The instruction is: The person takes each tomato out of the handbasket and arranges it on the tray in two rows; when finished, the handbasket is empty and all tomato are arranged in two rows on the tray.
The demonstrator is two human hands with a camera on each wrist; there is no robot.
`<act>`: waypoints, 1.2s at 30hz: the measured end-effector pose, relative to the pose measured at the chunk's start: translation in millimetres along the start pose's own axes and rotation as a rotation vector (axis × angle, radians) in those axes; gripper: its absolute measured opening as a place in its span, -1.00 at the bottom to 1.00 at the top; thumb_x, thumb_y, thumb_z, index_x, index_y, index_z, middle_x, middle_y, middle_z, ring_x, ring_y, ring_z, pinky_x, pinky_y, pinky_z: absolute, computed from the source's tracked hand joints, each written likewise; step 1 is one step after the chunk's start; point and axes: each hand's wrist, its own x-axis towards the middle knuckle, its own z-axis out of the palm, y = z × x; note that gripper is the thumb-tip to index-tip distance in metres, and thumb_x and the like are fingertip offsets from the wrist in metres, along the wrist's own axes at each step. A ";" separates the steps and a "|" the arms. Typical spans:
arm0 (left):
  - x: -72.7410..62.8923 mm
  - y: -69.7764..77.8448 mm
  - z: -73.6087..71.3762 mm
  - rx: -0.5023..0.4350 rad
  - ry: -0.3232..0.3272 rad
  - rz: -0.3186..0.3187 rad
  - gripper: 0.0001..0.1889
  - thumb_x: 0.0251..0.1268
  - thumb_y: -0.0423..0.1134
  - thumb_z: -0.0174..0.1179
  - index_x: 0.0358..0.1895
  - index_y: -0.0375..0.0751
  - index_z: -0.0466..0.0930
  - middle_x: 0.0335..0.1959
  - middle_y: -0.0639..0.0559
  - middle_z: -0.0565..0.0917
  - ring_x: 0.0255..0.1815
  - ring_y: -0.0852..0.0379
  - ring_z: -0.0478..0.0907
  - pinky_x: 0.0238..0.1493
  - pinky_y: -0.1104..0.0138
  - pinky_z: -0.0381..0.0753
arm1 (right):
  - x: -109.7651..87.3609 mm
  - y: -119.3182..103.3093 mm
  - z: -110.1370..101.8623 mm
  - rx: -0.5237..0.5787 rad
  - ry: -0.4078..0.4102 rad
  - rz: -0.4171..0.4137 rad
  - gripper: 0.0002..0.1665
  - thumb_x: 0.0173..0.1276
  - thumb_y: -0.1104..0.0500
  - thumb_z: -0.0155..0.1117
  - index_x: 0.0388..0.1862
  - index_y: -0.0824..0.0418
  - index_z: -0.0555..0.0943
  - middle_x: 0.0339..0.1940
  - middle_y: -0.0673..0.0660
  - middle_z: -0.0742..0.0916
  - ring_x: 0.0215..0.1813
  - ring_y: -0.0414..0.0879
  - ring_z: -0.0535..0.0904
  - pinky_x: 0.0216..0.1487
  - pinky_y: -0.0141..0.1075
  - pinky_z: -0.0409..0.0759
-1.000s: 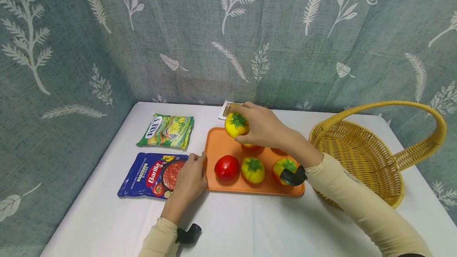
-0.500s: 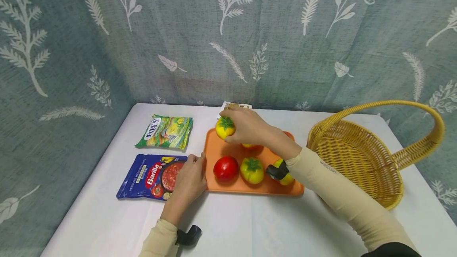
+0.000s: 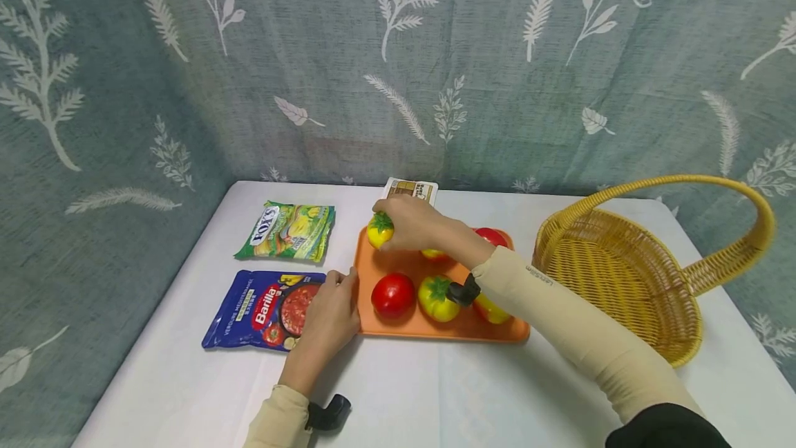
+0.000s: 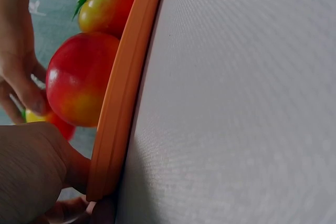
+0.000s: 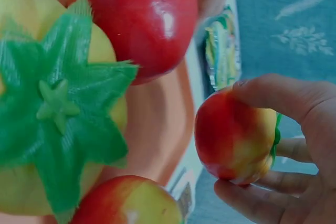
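My right hand (image 3: 413, 223) holds a yellow-and-red tomato (image 3: 380, 231) with a green leafy top, over the back left corner of an orange tray (image 3: 367, 261). In the right wrist view, thumb and fingers wrap the held tomato (image 5: 236, 135). My left hand (image 3: 329, 313) grips the tray's left side; the left wrist view has the thumb on the rim (image 4: 123, 87) and fingers beneath. On the tray's front part sit a red round fruit (image 3: 393, 296), a yellow tomato (image 3: 437, 301) and another yellowish one (image 3: 491, 310). Behind, a red fruit (image 3: 491, 236) is partly hidden by my right arm.
A blue Barilla pouch (image 3: 249, 310) lies left of the tray, partly behind my left hand. Beyond it is a green Fox's candy bag (image 3: 289, 230). A small printed packet (image 3: 413, 189) lies behind the tray. A handled wicker basket (image 3: 622, 282) stands at right.
My right hand has carried the tomato leftward and slightly down towards the tray's back left corner. The red fruit at the back right has come into view. My left hand stays on the tray.
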 end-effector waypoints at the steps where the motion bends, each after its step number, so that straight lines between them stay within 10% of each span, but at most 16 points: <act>1: -0.2 -0.1 -0.3 0.002 0.000 -0.002 -0.38 0.18 -0.41 0.31 0.37 -0.40 0.44 -0.03 -0.27 0.51 -0.13 -0.15 0.55 -0.07 -0.03 0.63 | 2.1 0.3 2.0 0.005 -0.011 0.003 -0.22 0.12 -0.02 0.50 0.31 0.22 0.54 0.12 0.11 0.65 0.10 -0.02 0.54 0.15 -0.17 0.54; 27: -1.7 3.1 0.1 -0.006 -0.004 -0.012 -0.35 0.14 -0.43 0.33 0.37 -0.40 0.43 -0.02 -0.28 0.51 -0.11 -0.15 0.55 -0.06 -0.02 0.63 | 11.1 7.8 27.1 0.005 -0.120 0.075 -0.21 0.11 -0.01 0.58 0.28 0.25 0.52 0.01 0.09 0.66 0.00 -0.06 0.54 0.12 -0.25 0.54; 36: 0.6 4.7 2.3 -0.014 -0.004 0.001 -0.38 0.16 -0.43 0.31 0.36 -0.41 0.44 -0.03 -0.27 0.51 -0.14 -0.12 0.54 -0.08 0.00 0.63 | 0.6 15.8 19.8 0.049 -0.093 0.086 -0.03 0.09 -0.13 0.56 0.42 0.23 0.43 0.26 0.14 0.62 0.25 0.05 0.50 0.32 -0.10 0.43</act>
